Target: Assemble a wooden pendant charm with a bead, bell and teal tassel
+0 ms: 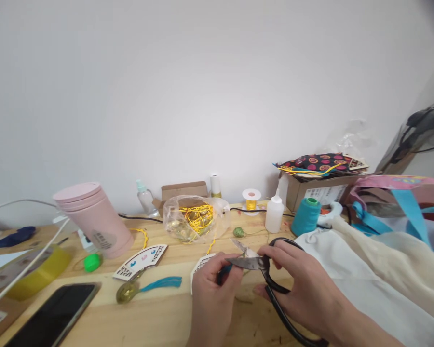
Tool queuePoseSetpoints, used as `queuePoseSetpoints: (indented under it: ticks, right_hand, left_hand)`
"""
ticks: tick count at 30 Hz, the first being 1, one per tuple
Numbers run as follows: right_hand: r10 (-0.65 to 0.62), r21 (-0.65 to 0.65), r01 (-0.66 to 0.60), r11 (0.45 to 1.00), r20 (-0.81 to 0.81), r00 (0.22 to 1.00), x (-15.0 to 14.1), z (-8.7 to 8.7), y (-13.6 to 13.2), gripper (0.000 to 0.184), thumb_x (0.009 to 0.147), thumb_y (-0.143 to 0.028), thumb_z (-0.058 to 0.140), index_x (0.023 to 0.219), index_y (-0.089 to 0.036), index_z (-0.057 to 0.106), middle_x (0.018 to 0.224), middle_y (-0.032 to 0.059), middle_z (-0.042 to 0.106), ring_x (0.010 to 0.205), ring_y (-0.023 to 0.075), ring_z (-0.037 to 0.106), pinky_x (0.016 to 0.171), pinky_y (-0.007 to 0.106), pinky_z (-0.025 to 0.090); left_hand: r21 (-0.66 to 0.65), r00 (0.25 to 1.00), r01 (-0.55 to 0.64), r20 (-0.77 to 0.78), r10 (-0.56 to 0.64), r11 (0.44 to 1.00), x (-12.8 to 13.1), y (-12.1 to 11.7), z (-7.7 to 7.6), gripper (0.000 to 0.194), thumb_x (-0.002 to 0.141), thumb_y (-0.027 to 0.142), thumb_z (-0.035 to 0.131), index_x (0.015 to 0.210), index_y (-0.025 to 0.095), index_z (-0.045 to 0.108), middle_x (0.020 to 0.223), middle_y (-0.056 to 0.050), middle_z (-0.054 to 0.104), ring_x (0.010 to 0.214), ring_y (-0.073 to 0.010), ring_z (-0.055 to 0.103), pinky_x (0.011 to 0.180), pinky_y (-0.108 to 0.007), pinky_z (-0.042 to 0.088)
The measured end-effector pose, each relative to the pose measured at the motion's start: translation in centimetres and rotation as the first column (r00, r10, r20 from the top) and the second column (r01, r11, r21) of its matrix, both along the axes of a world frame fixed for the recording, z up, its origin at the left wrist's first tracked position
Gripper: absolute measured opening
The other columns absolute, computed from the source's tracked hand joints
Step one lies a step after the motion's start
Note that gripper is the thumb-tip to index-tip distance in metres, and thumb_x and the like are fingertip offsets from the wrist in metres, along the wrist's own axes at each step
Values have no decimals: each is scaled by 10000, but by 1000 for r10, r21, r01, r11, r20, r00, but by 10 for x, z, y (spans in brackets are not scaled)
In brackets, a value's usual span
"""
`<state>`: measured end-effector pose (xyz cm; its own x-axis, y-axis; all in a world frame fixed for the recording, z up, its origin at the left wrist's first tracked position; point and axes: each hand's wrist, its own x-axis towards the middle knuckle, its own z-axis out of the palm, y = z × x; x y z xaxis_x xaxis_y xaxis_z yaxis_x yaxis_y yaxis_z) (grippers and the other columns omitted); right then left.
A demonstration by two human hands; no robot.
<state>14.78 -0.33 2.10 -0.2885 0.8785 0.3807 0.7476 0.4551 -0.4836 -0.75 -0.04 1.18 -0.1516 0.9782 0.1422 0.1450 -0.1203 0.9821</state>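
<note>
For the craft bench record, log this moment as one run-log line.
left hand: pinches small teal piece | right hand: grips black-handled scissors | nearby: cut-out wooden fan tag, teal tassel

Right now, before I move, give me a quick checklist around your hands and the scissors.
1. Right hand on the black-handled scissors: ok, gripping the handles.
2. Blades clear of the left hand: not ok, they sit right by its fingers.
3. Teal piece held in the left hand: ok, pinched.
4. What lies between the blades: cannot tell, too small to see.
5. Phone away from the hands: ok, lying off to the left.
</note>
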Motion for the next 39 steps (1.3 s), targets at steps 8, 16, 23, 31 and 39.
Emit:
queuePoseSetpoints:
  ticks: [8,16,23,31,39]
  right_hand:
    - [36,9,-36,999,5,999,0,1,2,318,618,-257,637,920,-186,565,741,47,551,675,185,518,566,269,419]
    - [64,3,-64,998,7,998,0,2,1,300,631,-254,627,916,-179,571,710,41,562,622,167,514,537,253,405]
    - [67,-7,-67,998,36,997,3,4,1,273,653,-292,616,896,-174,582,642,22,545,546,144,486,493,239,375]
    - [81,34,-83,996,54,995,4,2,2,222,675,-330,591,844,-187,580,581,-1,518,495,126,461,457,221,343]
    - [88,55,-93,994,76,993,6,1,3,152,670,-317,605,750,-189,590,509,-29,461,441,109,405,429,215,295]
  left_hand:
    - [-2,1000,23,-19,-23,1000,-1,1,-2,117,656,186,541,638,162,654,544,31,553,579,-132,495,538,-200,364]
    - [0,999,34,-5,-34,999,1,0,3,126,658,200,547,586,155,640,524,24,530,583,-145,497,555,-215,376]
    - [-5,998,56,-35,-56,998,-2,-1,2,134,680,217,543,635,172,660,533,35,530,603,-137,500,558,-201,369]
    - [11,1000,15,-16,-14,1000,0,-1,4,129,658,221,560,580,164,646,495,35,497,572,-140,495,553,-212,381]
    - [27,999,13,-50,-11,1000,-2,-1,2,131,661,219,564,564,162,630,512,32,526,570,-135,499,543,-205,376]
